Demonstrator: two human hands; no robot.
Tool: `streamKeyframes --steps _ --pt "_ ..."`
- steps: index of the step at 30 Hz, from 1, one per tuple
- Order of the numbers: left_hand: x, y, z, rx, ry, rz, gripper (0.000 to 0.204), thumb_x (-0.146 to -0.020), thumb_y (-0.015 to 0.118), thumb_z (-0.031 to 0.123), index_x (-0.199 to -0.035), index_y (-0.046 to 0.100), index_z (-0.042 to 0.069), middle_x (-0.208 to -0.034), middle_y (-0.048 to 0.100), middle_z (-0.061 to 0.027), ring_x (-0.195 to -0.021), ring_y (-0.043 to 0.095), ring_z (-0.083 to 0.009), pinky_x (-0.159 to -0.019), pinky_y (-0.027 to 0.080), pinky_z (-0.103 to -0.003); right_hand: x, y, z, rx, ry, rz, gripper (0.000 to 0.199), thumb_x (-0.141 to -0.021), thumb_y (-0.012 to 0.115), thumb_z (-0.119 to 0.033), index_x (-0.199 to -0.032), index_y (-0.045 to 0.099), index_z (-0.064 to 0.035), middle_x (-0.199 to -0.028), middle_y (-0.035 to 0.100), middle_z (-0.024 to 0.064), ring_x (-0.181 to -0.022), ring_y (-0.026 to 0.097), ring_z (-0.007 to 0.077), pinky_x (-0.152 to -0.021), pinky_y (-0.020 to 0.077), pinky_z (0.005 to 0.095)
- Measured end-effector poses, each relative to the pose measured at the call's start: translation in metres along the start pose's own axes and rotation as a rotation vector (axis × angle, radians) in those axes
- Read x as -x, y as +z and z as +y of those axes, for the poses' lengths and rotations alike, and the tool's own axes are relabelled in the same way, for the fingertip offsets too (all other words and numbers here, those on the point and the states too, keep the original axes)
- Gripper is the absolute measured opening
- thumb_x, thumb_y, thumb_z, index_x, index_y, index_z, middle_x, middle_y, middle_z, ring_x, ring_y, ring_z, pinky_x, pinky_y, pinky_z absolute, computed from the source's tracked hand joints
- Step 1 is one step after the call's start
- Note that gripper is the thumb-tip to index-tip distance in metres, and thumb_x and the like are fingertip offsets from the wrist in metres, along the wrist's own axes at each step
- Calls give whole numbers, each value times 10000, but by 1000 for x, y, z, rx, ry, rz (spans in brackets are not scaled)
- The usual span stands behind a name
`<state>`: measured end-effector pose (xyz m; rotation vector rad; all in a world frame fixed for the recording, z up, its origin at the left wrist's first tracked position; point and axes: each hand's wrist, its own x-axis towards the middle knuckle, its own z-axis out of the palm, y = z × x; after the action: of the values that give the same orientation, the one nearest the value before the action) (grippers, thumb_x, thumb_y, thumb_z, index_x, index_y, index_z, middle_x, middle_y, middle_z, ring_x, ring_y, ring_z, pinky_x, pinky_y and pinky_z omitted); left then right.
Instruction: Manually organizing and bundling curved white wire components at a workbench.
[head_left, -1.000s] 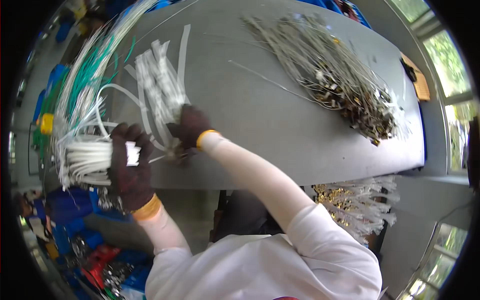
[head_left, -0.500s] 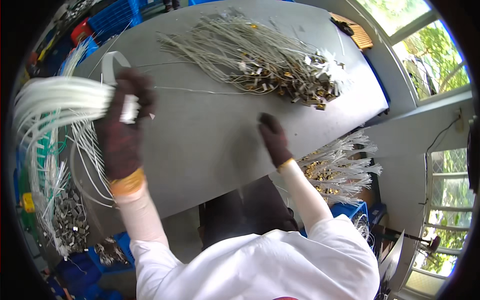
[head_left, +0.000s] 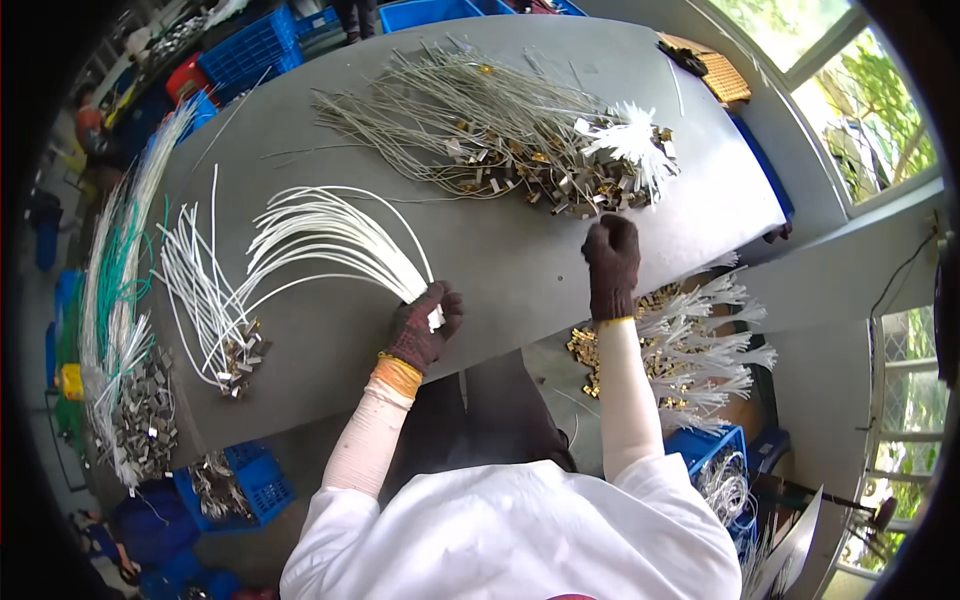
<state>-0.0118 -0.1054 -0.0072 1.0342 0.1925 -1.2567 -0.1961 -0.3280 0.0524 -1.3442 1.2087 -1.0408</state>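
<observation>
My left hand [head_left: 420, 328], in a dark glove with a yellow cuff, is closed around the end of a bundle of white wires [head_left: 345, 240]. The wires arch away to the left over the grey table [head_left: 500, 260]. My right hand [head_left: 612, 255], gloved as well, has its fingers drawn together at the near right edge of a large pile of grey wires with metal ends [head_left: 520, 160]. Whatever the right fingers pinch is hidden. White strips [head_left: 632, 140] fan out on top of this pile, just beyond the right hand.
A smaller bunch of white wires with metal ends [head_left: 225, 340] lies at the table's left. Beyond it hang long white and green wires [head_left: 125, 270]. Bundles with brass-coloured ends [head_left: 690, 350] stand below the right edge. Blue crates [head_left: 245, 485] sit on the floor.
My left hand has swung right and nearer to me, bringing the white wire bundle over the table. My right hand has moved right to the edge of the pile, its fingers now closed.
</observation>
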Motion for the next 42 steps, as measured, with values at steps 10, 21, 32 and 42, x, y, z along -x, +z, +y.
streamKeyframes --steps 10,21,32,42 --pt "-33 73 -80 22 0 -427 357 -954 628 148 -1263 552 -13 -1191 636 -175 -1128 633 -335 -965 555 -473 151 -89 55 7 306 -394 280 -931 650 -173 -1134 659 19 -909 683 66 -752 596 122 -686 505 285" --pt "-33 115 -73 50 142 -320 225 -974 599 90 -1183 610 6 -1065 672 -116 -991 671 -256 -907 594 -422 257 -234 73 243 605 -408 205 -922 665 -197 -1025 716 -27 -841 684 28 -660 577 92 -604 462 252" --pt "-52 16 62 240 335 -236 184 -915 676 176 -1079 640 101 -1049 681 -65 -1029 657 -269 -950 533 -488 257 -245 90 310 562 -613 240 -922 706 -208 -1073 723 -23 -862 703 21 -675 595 82 -616 484 249" --pt "-45 9 45 289 222 -262 180 -955 634 182 -1118 643 107 -1081 676 -64 -1062 647 -267 -984 520 -455 256 -243 71 292 568 -603 198 -917 691 -177 -1030 738 -22 -813 685 20 -677 583 81 -627 468 245"
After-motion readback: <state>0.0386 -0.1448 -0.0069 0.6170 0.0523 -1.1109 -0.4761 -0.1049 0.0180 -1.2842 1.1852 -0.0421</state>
